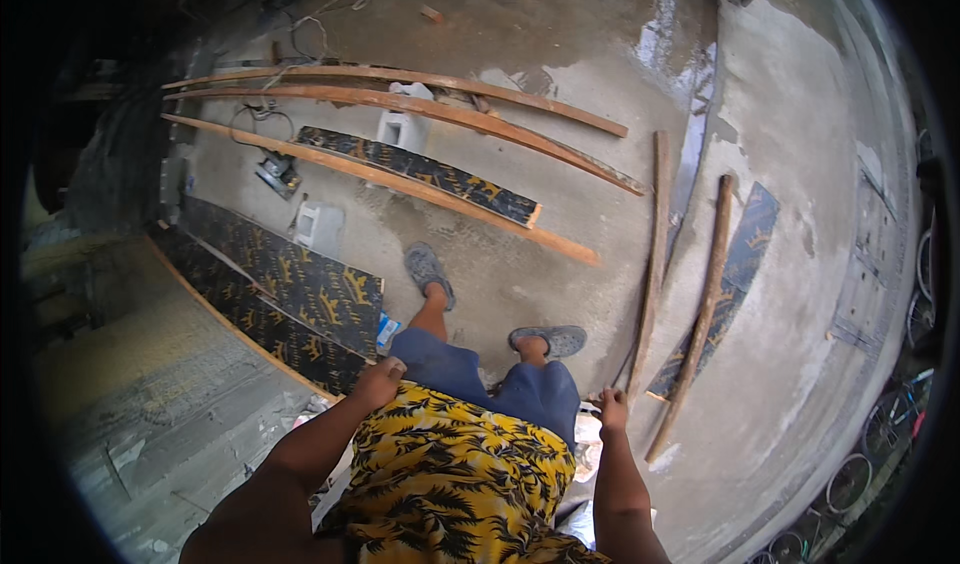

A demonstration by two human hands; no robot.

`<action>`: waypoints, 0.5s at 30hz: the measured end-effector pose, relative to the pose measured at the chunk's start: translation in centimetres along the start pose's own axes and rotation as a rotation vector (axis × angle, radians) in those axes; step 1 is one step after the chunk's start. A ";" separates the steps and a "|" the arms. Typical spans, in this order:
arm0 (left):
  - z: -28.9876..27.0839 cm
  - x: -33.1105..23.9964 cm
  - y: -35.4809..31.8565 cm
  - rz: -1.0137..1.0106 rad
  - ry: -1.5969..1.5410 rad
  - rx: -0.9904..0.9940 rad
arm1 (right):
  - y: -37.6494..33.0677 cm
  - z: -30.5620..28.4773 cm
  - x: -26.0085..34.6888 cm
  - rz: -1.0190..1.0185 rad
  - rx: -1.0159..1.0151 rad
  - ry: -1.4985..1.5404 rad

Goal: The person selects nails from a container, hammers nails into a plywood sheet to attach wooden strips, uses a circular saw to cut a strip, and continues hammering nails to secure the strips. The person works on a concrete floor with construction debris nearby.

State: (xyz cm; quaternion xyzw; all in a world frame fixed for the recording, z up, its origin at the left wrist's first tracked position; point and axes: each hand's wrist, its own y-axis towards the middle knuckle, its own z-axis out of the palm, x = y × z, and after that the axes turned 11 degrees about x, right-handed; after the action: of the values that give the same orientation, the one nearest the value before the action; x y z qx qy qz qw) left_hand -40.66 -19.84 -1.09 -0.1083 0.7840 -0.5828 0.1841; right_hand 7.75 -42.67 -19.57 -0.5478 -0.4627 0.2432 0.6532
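Observation:
My left hand (380, 383) is closed, curled beside the hem of the yellow-and-black patterned shirt (455, 464) and the blue shorts (440, 366). What it grips, if anything, is hidden. Below it in view lie black printed plywood panels (300, 282). On the other side, my right hand (613, 410) is closed too, its fingertips beside the near end of a long wooden plank (656, 264). From here I cannot make out what is in its fingers. A rounded wooden pole (708, 314) lies farther right, across a narrow black printed board (750, 239).
Ahead of my feet, long timber strips (400, 179) lie across the concrete floor (490, 284), beside another black printed board (420, 172). Two concrete blocks (402, 129) (318, 227) and a power tool with a cord (278, 174) are among them. Bicycles (850, 482) stand at the far right.

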 end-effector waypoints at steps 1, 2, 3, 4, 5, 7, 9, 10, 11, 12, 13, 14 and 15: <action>0.6 2.1 0.2 0.024 -0.040 0.004 | 0.2 1.1 2.1 -0.019 0.004 -0.107; 0.8 4.5 0.0 0.031 -0.078 -0.013 | 0.8 3.1 3.8 -0.036 0.034 -0.211; 0.9 6.5 0.5 0.037 -0.117 -0.032 | 0.2 4.0 5.4 -0.057 0.020 -0.217; 0.1 6.8 0.6 0.015 -0.135 -0.025 | 0.0 5.6 6.8 -0.047 0.004 -0.257; -1.1 5.7 1.2 0.001 -0.156 -0.020 | -0.1 6.3 7.9 -0.046 -0.016 -0.300; -3.5 6.7 2.1 0.053 -0.265 -0.079 | -0.3 9.6 9.7 -0.011 0.040 -0.338; -5.1 9.8 2.9 0.107 -0.395 -0.163 | -1.5 15.4 10.2 -0.030 0.138 -0.406; -6.3 10.9 3.0 0.137 -0.461 -0.210 | -2.4 18.3 10.5 -0.042 0.186 -0.440; -8.4 11.6 3.0 0.069 -0.492 -0.099 | -3.4 21.3 10.8 -0.030 0.200 -0.513; -9.1 12.8 3.2 0.014 -0.502 -0.106 | -4.4 24.1 11.2 -0.018 0.213 -0.583; -9.9 13.6 4.1 -0.020 -0.506 -0.116 | -3.9 25.1 10.9 -0.157 0.285 -0.710; -10.5 14.5 5.2 -0.060 -0.505 -0.126 | -3.6 26.6 10.6 -0.262 0.354 -0.761; -10.2 17.7 6.5 -0.060 -0.517 -0.085 | -4.5 30.0 11.1 -0.329 0.417 -0.884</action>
State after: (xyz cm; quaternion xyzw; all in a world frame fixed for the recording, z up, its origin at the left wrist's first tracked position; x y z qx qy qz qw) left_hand -60.71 -15.82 -7.57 -0.2846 0.7312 -0.5074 0.3563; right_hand -14.15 -20.08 -12.39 -0.1706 -0.7163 0.4326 0.5202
